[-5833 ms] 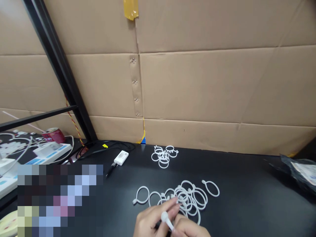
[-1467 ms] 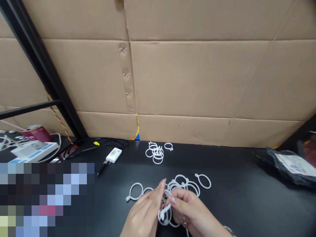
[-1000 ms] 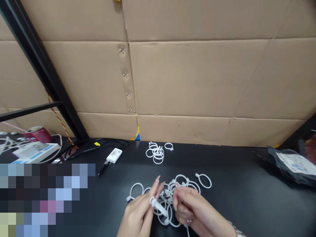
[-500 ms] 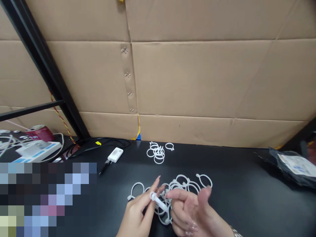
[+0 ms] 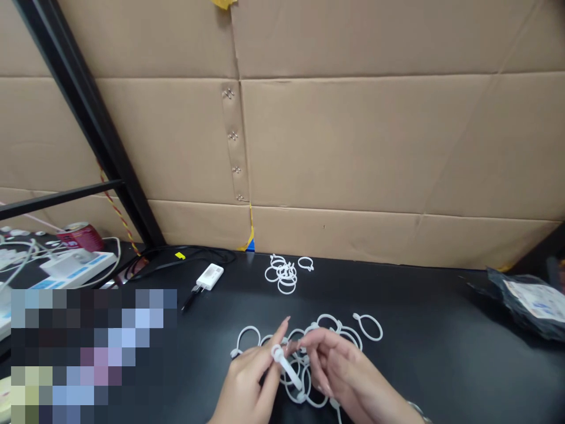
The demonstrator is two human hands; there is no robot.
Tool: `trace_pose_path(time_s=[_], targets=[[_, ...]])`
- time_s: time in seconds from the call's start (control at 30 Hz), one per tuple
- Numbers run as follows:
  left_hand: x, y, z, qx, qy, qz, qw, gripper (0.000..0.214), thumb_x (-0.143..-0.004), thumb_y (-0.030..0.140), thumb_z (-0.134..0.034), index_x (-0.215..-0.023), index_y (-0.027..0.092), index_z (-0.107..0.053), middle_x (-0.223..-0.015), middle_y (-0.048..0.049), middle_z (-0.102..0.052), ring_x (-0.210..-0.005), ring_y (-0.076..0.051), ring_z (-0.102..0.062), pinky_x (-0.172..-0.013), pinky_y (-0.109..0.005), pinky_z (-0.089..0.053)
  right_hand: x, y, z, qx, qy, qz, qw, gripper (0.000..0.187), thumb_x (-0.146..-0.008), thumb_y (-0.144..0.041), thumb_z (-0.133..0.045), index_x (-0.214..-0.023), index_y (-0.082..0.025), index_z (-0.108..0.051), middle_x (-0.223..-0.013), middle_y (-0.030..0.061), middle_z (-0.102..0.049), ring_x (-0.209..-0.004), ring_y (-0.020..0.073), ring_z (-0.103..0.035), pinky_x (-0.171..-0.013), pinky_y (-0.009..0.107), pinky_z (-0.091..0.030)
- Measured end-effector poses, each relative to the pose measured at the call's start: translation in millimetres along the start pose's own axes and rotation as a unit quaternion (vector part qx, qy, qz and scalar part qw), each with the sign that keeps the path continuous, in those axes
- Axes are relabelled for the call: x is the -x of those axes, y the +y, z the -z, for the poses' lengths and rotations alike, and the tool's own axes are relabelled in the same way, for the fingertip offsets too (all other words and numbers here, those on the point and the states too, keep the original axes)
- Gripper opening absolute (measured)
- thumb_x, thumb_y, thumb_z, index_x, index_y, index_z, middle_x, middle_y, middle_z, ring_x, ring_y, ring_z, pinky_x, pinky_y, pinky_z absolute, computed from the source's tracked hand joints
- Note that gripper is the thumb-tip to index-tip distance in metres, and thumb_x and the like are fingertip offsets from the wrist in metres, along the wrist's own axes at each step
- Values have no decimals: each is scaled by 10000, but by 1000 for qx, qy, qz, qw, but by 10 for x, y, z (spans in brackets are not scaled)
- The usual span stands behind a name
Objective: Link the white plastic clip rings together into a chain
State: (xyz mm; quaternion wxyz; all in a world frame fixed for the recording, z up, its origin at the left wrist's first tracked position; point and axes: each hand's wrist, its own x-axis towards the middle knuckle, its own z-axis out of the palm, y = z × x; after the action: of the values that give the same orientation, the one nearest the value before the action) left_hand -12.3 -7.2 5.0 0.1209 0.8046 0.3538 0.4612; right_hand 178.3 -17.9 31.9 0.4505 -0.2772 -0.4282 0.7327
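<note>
The white clip (image 5: 289, 370) sits at the near edge of the bench (image 5: 441, 353), pinched in the left hand (image 5: 247, 383) with its round head up by the fingertips and its stem slanting down over the loose ring pile (image 5: 326, 335). Half a second ago the right hand (image 5: 348, 374) was spread, palm open, beside the clip; now its fingers have curled in and closed toward the clip's lower stem, though I cannot tell whether they actually grip it or only touch the rings under it. In my judgement that means the open-handed pause is over and both hands are back on the same piece. Just beyond the clip, the pile lies as it did, one single ring (image 5: 369, 327) off its far right edge. Farther behind the clip, near the cardboard wall (image 5: 353, 153), the small ring cluster (image 5: 282, 274) is unmoved, with the white adapter (image 5: 209, 275) to its left.
</note>
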Motion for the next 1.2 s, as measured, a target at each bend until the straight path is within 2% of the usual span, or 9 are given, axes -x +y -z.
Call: trace_pose_path(time_s=[0.13,0.27,0.37,0.53,0.7,0.8,0.97,1.07,1.2], targets=[[-19,6,12,-38,7,-66,997,299,-938,184,-446,-1189,153,-605,-1021,-123,-734,-614,-143,-721,-582,-206,-567,-39,103,-9,100,-2,-4,995,294,-665,-455,-779,-825,-218,-711,-731,-24,-502,-590,86,-417,-565,215,-331],[-25,19,4,-45,-5,-72,996,270,-927,170,-446,-1097,136,-653,-961,-129,-748,-548,-145,-706,-537,-217,-558,-45,171,-21,153,-13,28,988,187,-673,-416,-780,-724,-241,-741,-767,-8,-499,-716,136,-485,-694,269,-387],[-33,34,-4,-30,-8,-69,997,262,-933,182,-441,-1087,151,-650,-826,-91,-764,-532,-147,-704,-525,-212,-552,-42,178,-10,172,-7,49,984,139,-717,-386,-751,-666,-257,-746,-742,-7,-479,-731,152,-493,-713,290,-402],[-76,62,2,-23,1,-72,997,259,-939,195,-444,-1124,180,-624,-713,-38,-742,-529,-150,-702,-525,-212,-550,-39,182,13,160,13,60,985,208,-718,-434,-740,-637,-242,-739,-753,0,-474,-748,159,-502,-721,294,-409],[-84,62,13,-33,5,-88,996,227,-919,162,-461,-1051,160,-647,-672,-38,-730,-510,-152,-697,-521,-217,-549,-37,238,11,113,-30,40,992,256,-754,-418,-711,-645,-188,-690,-758,-4,-508,-526,68,-451,-482,210,-356],[-70,51,4,-50,8,-98,994,214,-907,146,-468,-1021,138,-648,-695,-63,-736,-530,-170,-703,-519,-239,-550,-29,260,-6,101,-42,10,994,344,-753,-473,-693,-648,-159,-601,-661,-2,-550,-479,62,-453,-465,199,-335],[-53,44,-27,-77,5,-125,989,233,-896,98,-456,-1059,114,-622,-717,-86,-740,-501,-180,-685,-469,-260,-527,-14,303,-31,103,1,-49,993,467,-722,-598,-655,-618,-169,-500,-509,-37,-502,-422,48,-377,-437,187,-265],[-46,32,-39,-89,0,-141,986,241,-898,87,-449,-1068,103,-618,-712,-92,-736,-496,-183,-681,-460,-263,-523,-24,365,-2,105,8,-49,993,525,-739,-649,-593,-560,-162,-508,-460,-44,-460,-388,39,-304,-403,200,-192],[-35,17,-51,-95,4,-140,986,228,-899,97,-458,-1060,101,-620,-724,-91,-736,-535,-191,-700,-493,-269,-543,-53,434,46,94,13,-43,995,544,-764,-658,-551,-542,-164,-510,-440,-44,-444,-372,45,-317,-395,207,-187]])
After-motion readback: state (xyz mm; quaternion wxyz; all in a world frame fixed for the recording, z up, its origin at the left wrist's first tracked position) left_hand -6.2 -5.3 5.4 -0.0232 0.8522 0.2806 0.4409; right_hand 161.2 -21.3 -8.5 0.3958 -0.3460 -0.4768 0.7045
